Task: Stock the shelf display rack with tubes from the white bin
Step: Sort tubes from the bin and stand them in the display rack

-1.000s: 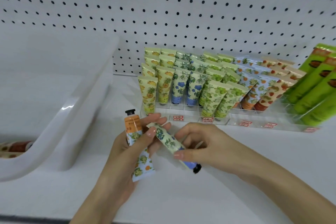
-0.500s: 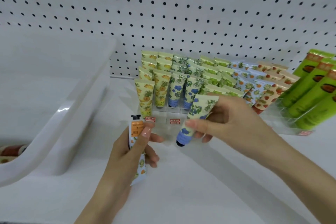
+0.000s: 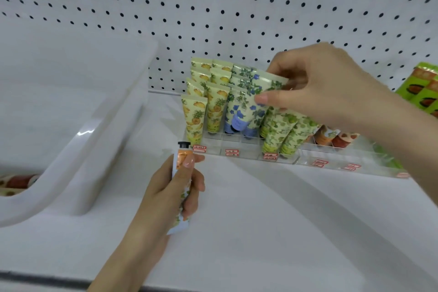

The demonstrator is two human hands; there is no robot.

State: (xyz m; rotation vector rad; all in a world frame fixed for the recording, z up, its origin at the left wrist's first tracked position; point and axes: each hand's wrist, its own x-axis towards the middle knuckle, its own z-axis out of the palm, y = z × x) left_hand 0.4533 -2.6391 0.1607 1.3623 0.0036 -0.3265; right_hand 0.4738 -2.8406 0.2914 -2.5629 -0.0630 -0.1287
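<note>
A right hand [image 3: 327,92] pinches a blue-flower tube [image 3: 248,109] by its crimped end, cap down, at the front of the matching file in the clear display rack [image 3: 308,161], while the left hand [image 3: 170,192] grips an orange-print tube [image 3: 182,156] upright just before it. Stocking looks well along but unfinished: most files stand filled, two tubes are in hand and at least one lies in the white bin [image 3: 113,130]. Seven pineapple-print tubes [image 3: 193,114] are countable in two files — the other prints overlap too much to count
</note>
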